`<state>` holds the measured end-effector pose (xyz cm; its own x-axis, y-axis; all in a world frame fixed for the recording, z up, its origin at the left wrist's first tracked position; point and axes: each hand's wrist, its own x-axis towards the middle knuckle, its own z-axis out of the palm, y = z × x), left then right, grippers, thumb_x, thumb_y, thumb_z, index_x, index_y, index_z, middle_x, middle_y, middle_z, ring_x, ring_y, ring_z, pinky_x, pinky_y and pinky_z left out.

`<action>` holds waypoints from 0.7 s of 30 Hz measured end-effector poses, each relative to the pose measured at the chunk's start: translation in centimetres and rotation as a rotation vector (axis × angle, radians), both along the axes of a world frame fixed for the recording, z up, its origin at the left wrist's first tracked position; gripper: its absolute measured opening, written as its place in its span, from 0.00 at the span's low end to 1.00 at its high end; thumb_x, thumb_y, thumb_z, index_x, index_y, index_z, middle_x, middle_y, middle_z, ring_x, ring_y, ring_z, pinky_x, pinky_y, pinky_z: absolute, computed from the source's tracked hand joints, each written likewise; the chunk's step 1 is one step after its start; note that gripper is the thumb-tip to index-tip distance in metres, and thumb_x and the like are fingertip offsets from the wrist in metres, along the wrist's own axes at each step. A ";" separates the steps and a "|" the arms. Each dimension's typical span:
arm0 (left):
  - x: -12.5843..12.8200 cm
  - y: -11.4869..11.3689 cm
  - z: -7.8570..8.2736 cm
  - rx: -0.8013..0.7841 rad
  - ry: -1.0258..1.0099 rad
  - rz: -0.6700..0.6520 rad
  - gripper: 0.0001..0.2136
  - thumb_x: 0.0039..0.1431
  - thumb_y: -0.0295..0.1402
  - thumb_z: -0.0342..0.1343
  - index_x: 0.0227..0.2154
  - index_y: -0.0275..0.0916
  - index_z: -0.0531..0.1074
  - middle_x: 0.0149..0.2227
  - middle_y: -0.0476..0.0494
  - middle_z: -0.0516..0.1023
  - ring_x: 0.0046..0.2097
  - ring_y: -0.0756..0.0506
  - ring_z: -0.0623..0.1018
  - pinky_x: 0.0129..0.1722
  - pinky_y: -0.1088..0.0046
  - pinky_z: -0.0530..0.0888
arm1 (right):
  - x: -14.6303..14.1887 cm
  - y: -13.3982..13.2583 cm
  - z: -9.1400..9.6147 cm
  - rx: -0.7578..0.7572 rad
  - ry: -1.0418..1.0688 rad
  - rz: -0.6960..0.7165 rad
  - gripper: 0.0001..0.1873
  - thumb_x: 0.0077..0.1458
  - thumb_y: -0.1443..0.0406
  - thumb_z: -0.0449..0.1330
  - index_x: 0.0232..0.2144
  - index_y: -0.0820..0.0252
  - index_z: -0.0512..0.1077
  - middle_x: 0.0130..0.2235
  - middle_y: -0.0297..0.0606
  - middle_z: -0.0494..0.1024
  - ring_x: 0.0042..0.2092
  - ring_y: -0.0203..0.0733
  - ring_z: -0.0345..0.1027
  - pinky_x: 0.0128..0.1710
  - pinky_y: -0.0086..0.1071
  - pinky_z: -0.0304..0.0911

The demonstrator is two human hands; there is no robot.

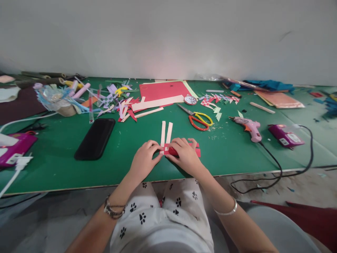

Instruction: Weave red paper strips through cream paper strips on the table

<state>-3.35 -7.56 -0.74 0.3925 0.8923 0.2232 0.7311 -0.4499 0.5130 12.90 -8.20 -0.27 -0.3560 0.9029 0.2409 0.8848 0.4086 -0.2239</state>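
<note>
Red and cream paper strips (198, 152) lie woven together on the green table near its front edge. Two cream strips (169, 132) stick out of the weave, pointing away from me. My left hand (145, 156) pinches the left end of the weave between thumb and fingers. Over the middle and right part, my right hand (184, 153) is curled, thumb and fingers closed on the red strips. Its palm and fingers hide part of the weave.
Scissors (198, 120), a hot glue gun (249, 127) and a black phone (95, 139) lie around the work. Paper scraps (129, 107) and red sheets (162, 90) cover the back. Purple power blocks (286, 135) sit at both sides, with cables.
</note>
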 end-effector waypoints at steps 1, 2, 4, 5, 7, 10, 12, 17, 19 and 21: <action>0.0 0.0 -0.1 0.013 -0.005 0.001 0.04 0.53 0.29 0.50 0.31 0.38 0.69 0.36 0.45 0.69 0.39 0.47 0.69 0.39 0.68 0.68 | 0.0 0.0 0.1 -0.006 0.003 0.008 0.12 0.52 0.58 0.51 0.35 0.57 0.68 0.39 0.38 0.72 0.40 0.42 0.61 0.43 0.41 0.41; 0.0 0.0 -0.2 0.023 -0.007 0.002 0.04 0.53 0.29 0.50 0.30 0.38 0.69 0.37 0.45 0.69 0.40 0.46 0.69 0.40 0.68 0.67 | 0.0 0.1 0.1 -0.016 0.009 0.017 0.12 0.52 0.58 0.51 0.35 0.57 0.68 0.40 0.38 0.72 0.41 0.43 0.61 0.43 0.42 0.41; 0.0 0.1 -0.4 0.028 -0.003 -0.004 0.04 0.53 0.29 0.50 0.30 0.38 0.69 0.39 0.45 0.70 0.40 0.46 0.69 0.41 0.67 0.67 | 0.1 0.2 0.2 -0.040 0.026 0.041 0.11 0.52 0.59 0.52 0.36 0.57 0.67 0.42 0.38 0.71 0.42 0.43 0.61 0.43 0.41 0.41; 0.0 0.1 -0.4 0.028 0.001 -0.007 0.04 0.53 0.29 0.50 0.30 0.38 0.69 0.39 0.45 0.70 0.39 0.46 0.69 0.40 0.66 0.67 | 0.1 0.2 0.2 -0.050 0.037 0.054 0.10 0.52 0.60 0.52 0.36 0.57 0.67 0.42 0.37 0.71 0.43 0.42 0.61 0.44 0.41 0.41; 0.0 0.1 -0.5 0.031 0.004 -0.005 0.04 0.53 0.29 0.50 0.30 0.38 0.68 0.39 0.45 0.70 0.39 0.46 0.69 0.39 0.66 0.68 | 0.2 0.3 0.3 -0.063 0.057 0.074 0.09 0.52 0.60 0.52 0.35 0.57 0.67 0.43 0.37 0.71 0.44 0.42 0.61 0.44 0.41 0.41; 0.0 0.1 -0.5 0.034 0.001 0.004 0.04 0.53 0.29 0.50 0.30 0.38 0.68 0.39 0.45 0.70 0.38 0.46 0.69 0.39 0.65 0.68 | 0.3 0.4 0.3 -0.065 0.075 0.091 0.09 0.53 0.61 0.51 0.35 0.56 0.67 0.44 0.37 0.71 0.44 0.42 0.61 0.45 0.41 0.41; 0.1 0.1 -0.5 0.030 -0.003 0.003 0.04 0.53 0.29 0.50 0.30 0.38 0.68 0.39 0.46 0.71 0.38 0.46 0.69 0.39 0.65 0.68 | 0.3 0.5 0.3 -0.067 0.079 0.100 0.09 0.53 0.61 0.51 0.36 0.56 0.67 0.45 0.37 0.71 0.44 0.42 0.61 0.45 0.41 0.42; 0.0 0.0 -0.5 0.026 -0.005 -0.003 0.04 0.53 0.29 0.50 0.31 0.38 0.68 0.39 0.46 0.71 0.38 0.46 0.68 0.39 0.66 0.67 | 0.3 0.5 0.3 -0.072 0.067 0.109 0.09 0.53 0.61 0.51 0.36 0.56 0.66 0.46 0.36 0.71 0.45 0.43 0.61 0.45 0.42 0.41; 0.0 -0.1 -0.5 0.033 -0.003 -0.004 0.04 0.53 0.28 0.49 0.31 0.38 0.68 0.39 0.45 0.71 0.38 0.46 0.68 0.39 0.66 0.67 | 0.3 0.5 0.2 -0.065 0.059 0.103 0.10 0.53 0.61 0.51 0.37 0.56 0.66 0.46 0.37 0.71 0.45 0.43 0.61 0.46 0.42 0.41; 0.1 -0.1 -0.5 0.037 -0.010 0.001 0.04 0.53 0.28 0.49 0.31 0.38 0.68 0.38 0.45 0.71 0.38 0.46 0.68 0.39 0.66 0.67 | 0.3 0.4 0.1 -0.054 0.052 0.098 0.10 0.53 0.61 0.50 0.37 0.56 0.66 0.45 0.37 0.71 0.45 0.42 0.61 0.46 0.42 0.41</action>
<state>-3.29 -7.63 -1.28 0.3893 0.8837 0.2598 0.7262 -0.4679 0.5037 13.20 -7.76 -0.15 -0.4315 0.8765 0.2135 0.8280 0.4788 -0.2919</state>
